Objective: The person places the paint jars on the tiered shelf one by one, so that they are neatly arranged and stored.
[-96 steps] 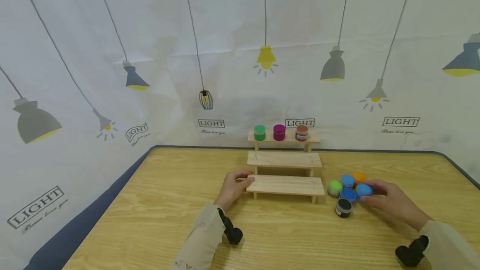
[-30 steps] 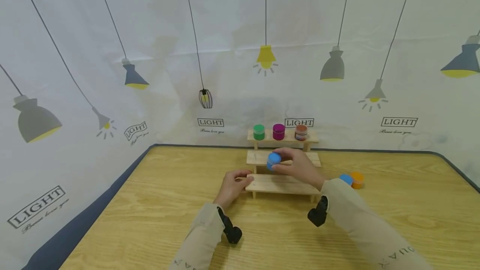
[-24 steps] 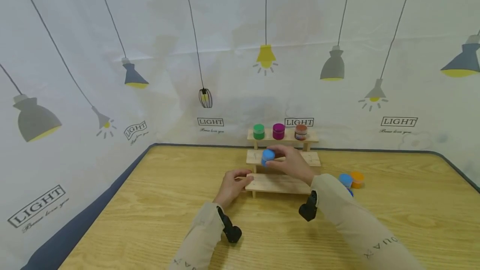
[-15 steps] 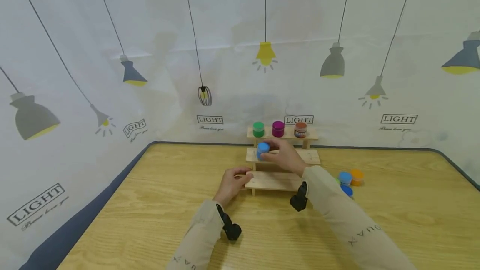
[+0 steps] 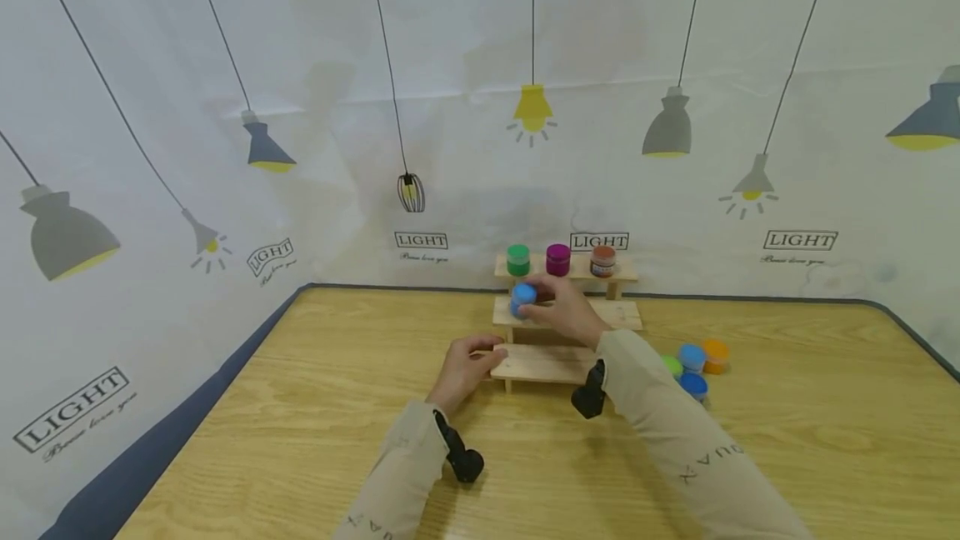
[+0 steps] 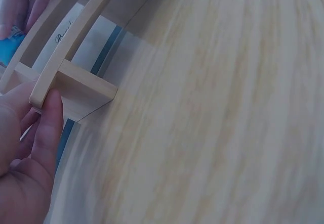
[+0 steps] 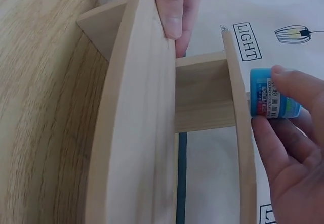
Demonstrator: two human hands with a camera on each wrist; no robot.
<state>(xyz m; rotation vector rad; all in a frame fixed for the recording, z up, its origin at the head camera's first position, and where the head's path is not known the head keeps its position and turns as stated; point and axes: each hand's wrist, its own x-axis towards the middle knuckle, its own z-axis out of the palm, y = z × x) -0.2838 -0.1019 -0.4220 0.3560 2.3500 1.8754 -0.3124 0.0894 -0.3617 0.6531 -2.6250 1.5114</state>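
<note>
A three-tier wooden stand sits near the back of the table. My left hand grips the left end of its lowest shelf, thumb on top and fingers beneath, as the left wrist view shows. Between thumb and fingers of my right hand is a blue paint jar, upright at the left end of the middle shelf. Its label faces the right wrist camera; whether its base touches the shelf I cannot tell. On the top shelf stand a green jar, a purple jar and a brown jar.
Right of the stand cluster an orange jar, a light blue jar, a darker blue jar and a lime green jar, partly behind my right sleeve. A lamp-printed cloth hangs behind the wooden table.
My right hand took the blue jar from the cluster at the right and carried it left to the middle shelf's left end. The left hand stays on the lowest shelf.
</note>
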